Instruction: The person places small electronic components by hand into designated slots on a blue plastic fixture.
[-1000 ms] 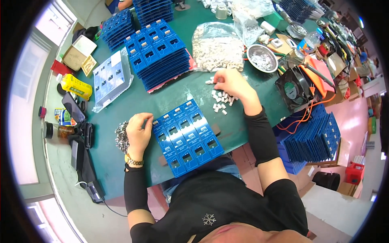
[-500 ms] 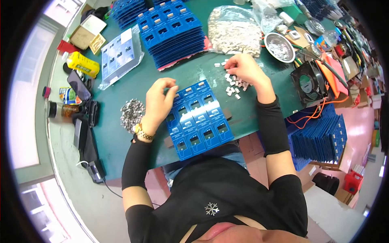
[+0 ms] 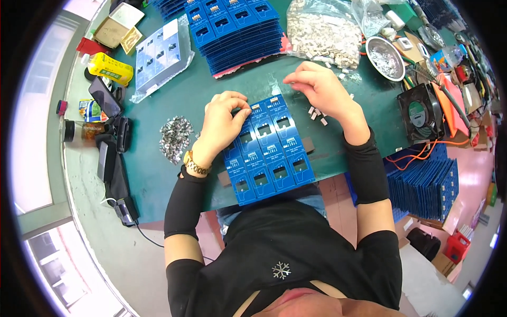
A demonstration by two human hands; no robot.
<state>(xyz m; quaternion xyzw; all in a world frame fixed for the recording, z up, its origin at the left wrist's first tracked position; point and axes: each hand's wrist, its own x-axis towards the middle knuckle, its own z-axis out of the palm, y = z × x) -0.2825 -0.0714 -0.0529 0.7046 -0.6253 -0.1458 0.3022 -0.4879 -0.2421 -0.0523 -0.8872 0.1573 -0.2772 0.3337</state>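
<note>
A blue circuit board panel [image 3: 269, 150] with rows of cut-outs lies at the table's front edge. My left hand [image 3: 224, 119] is closed at its far left corner, thumb and fingertips drawn together over the board; what they hold, if anything, is hidden. Small white connectors sit along the panel's far edge. Beyond the board and to its right, my right hand [image 3: 319, 90] is raised in a pinch on a tiny part, too small to make out clearly. Loose white connectors [image 3: 317, 113] lie partly hidden beneath that hand. Left of my left hand is a heap of small metallic parts [image 3: 176, 138].
Stacked blue panels [image 3: 237, 45] stand at the back, beside a wrapped panel pack [image 3: 161, 55] and a bag of white connectors [image 3: 322, 37]. A metal bowl [image 3: 385, 58] and a black fan [image 3: 420, 111] are on the right. A yellow bottle [image 3: 109, 68] lies left.
My right hand has left the loose connectors and moved toward the board, still pinched. My left hand has shifted slightly along the board's far left corner. The whole view has shifted a little.
</note>
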